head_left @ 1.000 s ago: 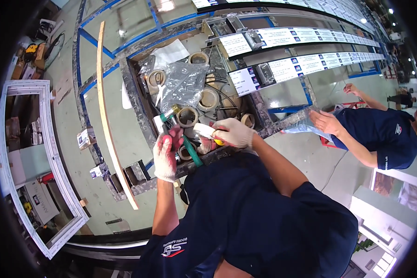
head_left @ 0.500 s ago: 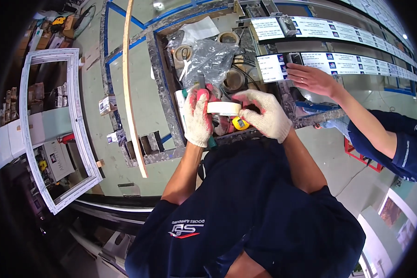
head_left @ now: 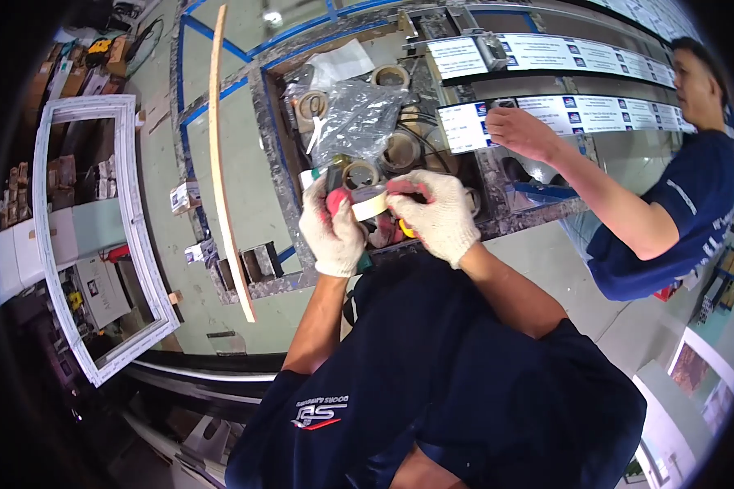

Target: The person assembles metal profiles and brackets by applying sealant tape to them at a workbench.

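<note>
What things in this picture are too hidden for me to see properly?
In the head view:
Both ends of the tape roll: the left hand and right hand cover them.
Most of the yellow thing: the right hand is over it.
Whatever lies under the grey plastic in the box: the plastic covers it.
The rest of the dark blue shirt: the bottom edge cuts it off.
</note>
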The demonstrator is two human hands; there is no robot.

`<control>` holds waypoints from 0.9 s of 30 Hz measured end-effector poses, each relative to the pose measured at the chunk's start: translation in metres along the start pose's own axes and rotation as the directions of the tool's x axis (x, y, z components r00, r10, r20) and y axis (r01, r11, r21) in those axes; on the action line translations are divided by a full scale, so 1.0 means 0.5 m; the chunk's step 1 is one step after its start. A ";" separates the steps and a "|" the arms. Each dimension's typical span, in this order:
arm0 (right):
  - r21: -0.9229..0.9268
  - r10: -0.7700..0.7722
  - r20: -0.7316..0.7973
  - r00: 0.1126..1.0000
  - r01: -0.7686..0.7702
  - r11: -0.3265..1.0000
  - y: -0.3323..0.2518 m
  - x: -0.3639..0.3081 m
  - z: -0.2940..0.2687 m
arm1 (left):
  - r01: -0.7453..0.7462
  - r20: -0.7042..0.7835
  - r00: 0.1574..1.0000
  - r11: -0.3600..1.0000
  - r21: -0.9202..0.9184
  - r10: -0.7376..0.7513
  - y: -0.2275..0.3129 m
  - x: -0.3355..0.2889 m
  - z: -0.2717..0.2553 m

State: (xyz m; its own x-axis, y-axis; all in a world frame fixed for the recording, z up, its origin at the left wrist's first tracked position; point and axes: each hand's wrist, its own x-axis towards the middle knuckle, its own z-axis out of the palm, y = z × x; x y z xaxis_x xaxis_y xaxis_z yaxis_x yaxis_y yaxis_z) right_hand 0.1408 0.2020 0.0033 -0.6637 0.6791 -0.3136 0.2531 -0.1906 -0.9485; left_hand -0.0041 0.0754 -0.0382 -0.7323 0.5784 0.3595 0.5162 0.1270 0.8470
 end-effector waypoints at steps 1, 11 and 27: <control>-0.065 -0.050 0.010 0.999 0.050 0.997 0.004 0.003 -0.001 | 0.000 -0.013 1.000 1.000 -0.011 0.000 -0.006 -0.007 -0.005; -0.370 -0.146 0.100 0.984 0.173 0.913 -0.002 0.015 -0.012 | -0.009 0.123 0.992 0.994 0.109 -0.005 0.016 -0.009 -0.016; -0.173 -0.213 0.003 0.977 0.210 0.962 -0.003 -0.001 -0.018 | 0.066 -0.040 0.997 0.995 -0.075 -0.069 0.001 -0.008 0.014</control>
State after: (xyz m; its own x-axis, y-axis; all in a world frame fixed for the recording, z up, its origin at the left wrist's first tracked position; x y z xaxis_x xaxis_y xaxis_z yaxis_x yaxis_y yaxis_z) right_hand 0.1469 0.2085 0.0052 -0.7043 0.7022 -0.1045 0.2256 0.0819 -0.9708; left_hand 0.0022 0.0788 -0.0421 -0.7834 0.5353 0.3158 0.4321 0.1038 0.8958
